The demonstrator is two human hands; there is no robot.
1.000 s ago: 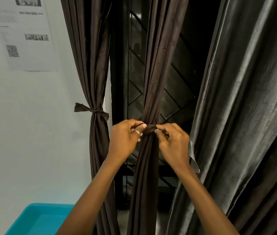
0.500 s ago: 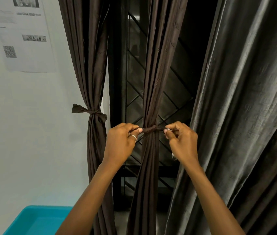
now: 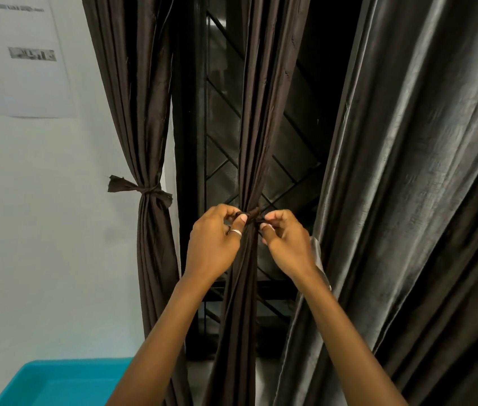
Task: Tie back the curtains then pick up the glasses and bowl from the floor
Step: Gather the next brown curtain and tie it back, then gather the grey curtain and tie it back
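A dark brown curtain (image 3: 264, 106) hangs bunched in the middle, in front of a black window grille. A narrow brown tie strip (image 3: 252, 214) is wrapped round it at hand height. My left hand (image 3: 214, 244) pinches the strip's left end and my right hand (image 3: 287, 244) pinches its right end, both close against the knot. Another brown curtain (image 3: 141, 92) on the left is gathered by a knotted tie (image 3: 141, 189). No glasses or bowl are in view.
A wide grey curtain (image 3: 413, 200) hangs loose on the right, close to my right forearm. A turquoise plastic bin (image 3: 56, 382) sits at the lower left by the white wall. A printed paper sheet (image 3: 18, 60) is stuck on the wall.
Half a second ago my hands were pulled apart with the strip taut between them. Now both have come back in against the knot on the middle curtain.
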